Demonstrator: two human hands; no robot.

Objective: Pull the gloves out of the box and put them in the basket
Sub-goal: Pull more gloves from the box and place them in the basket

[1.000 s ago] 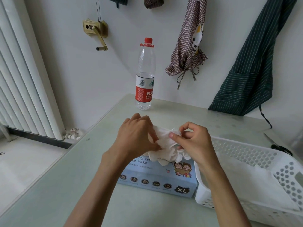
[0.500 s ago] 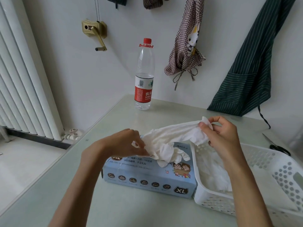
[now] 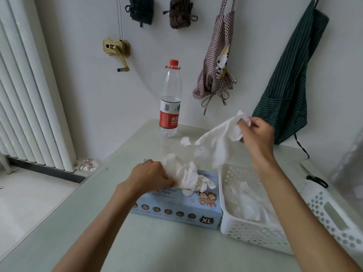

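Head view: your right hand (image 3: 255, 134) pinches a freed glove (image 3: 220, 138) above the basket (image 3: 245, 230); your left hand (image 3: 151, 177) grips the wad (image 3: 186, 175) atop the box (image 3: 176, 209). Lifting that clump may drag out extras.

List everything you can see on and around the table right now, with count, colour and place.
pulled glove: one, white, in the air above the basket's far end
bunched gloves: several, white, spilling from the box top
glove box: one, light blue, on the table left of the basket
basket: one, white, perforated, at the table's right, white gloves inside
water bottle: one, clear, red cap and label, far table edge
scissors: one pair, black handles, behind the basket
aprons: checked and green striped, on the wall
radiator: one, white, left
left hand: on the bunched gloves
right hand: fingers pinching the pulled glove
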